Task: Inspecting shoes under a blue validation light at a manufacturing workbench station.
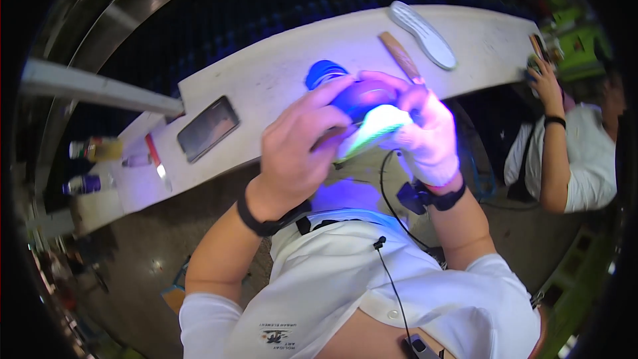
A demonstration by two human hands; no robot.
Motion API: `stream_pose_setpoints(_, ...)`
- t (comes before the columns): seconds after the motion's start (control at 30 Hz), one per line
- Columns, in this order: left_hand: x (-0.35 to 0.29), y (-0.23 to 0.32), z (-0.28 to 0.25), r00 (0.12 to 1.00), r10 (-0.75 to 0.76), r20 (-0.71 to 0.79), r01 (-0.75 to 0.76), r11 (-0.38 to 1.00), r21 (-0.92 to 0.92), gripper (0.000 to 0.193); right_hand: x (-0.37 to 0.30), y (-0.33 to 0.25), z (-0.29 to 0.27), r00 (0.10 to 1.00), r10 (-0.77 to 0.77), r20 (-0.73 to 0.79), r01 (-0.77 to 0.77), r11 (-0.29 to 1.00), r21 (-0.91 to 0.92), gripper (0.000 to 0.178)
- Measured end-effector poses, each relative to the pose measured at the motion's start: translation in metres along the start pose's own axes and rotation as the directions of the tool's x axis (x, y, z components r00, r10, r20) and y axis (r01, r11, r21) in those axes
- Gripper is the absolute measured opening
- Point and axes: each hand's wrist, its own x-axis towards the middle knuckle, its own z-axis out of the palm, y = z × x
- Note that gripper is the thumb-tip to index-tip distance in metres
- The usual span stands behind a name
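Between my hands is what looks like a dark shoe (365,98), tinted blue-violet by strong light. Its near side shows a glowing green-white strip (380,126), too bright to make out in detail. My left hand (302,129) is bare and closed on the shoe's left side, with its fingers bent. The right hand (428,136) wears a pale glove over part of it and grips the other end, thumb and fingers pressed to it. Just beyond the shoe stands a blue round object (325,73), partly hidden by my left fingers.
On the long white bench (259,70) lie a white shoe sole (423,34), a wooden-handled tool (399,55), a phone (208,128) and a red-handled knife (158,161). Bottles (96,148) stand at the left end. A person (565,153) works at the right.
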Motion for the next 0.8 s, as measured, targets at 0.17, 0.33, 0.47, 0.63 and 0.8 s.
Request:
stream_pose_setpoints(0.17,-0.024,0.015,-0.006,0.984,-0.172,0.054,0.178,0.972,-0.155,0.025,-0.009,0.004,0.018,0.996,-0.030,-0.084,0.034,0.999,0.039,0.036)
stream_pose_setpoints(0.33,-0.047,0.030,0.024,0.935,-0.339,-0.104,0.282,0.889,-0.361,0.051,-0.019,0.008,0.028,0.992,-0.035,-0.120,0.043,0.997,0.064,0.034)
stream_pose_setpoints(0.47,-0.057,0.032,0.027,0.913,-0.380,-0.148,0.278,0.847,-0.454,0.044,-0.026,0.010,0.032,0.985,-0.109,-0.133,0.116,0.992,0.047,0.033)
stream_pose_setpoints(0.63,-0.066,0.028,0.020,0.935,-0.337,-0.106,0.256,0.854,-0.453,0.043,-0.030,0.017,0.028,0.979,-0.186,-0.084,0.180,0.981,-0.069,0.036)
stream_pose_setpoints(0.8,-0.067,0.030,0.013,0.916,-0.389,-0.092,0.296,0.814,-0.500,0.046,-0.028,0.021,0.021,0.961,-0.275,-0.031,0.263,0.944,-0.198,0.037)
